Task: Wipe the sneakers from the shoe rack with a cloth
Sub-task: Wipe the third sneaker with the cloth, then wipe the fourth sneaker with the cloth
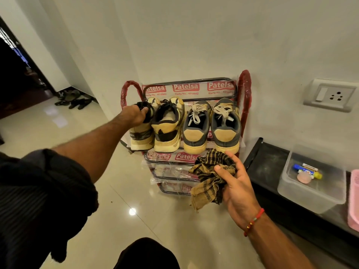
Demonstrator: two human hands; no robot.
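A metal shoe rack [191,88] wrapped in plastic stands against the wall, and several sneakers sit on its top shelf. My left hand [136,114] grips the collar of the leftmost tan and black sneaker [140,135]. Its mate [168,131] stands right beside it. To the right are two grey and tan sneakers [195,131] [226,127] with white laces. My right hand [236,183] holds a crumpled tan and black checked cloth [208,177] in front of the rack's lower shelves, just below the grey pair.
A black low counter [270,166] at the right carries a clear plastic box [312,183] with small items and a pink basket [354,199]. A wall socket [330,95] sits above it. Dark footwear [74,101] lies by the doorway at far left. The floor is glossy tile.
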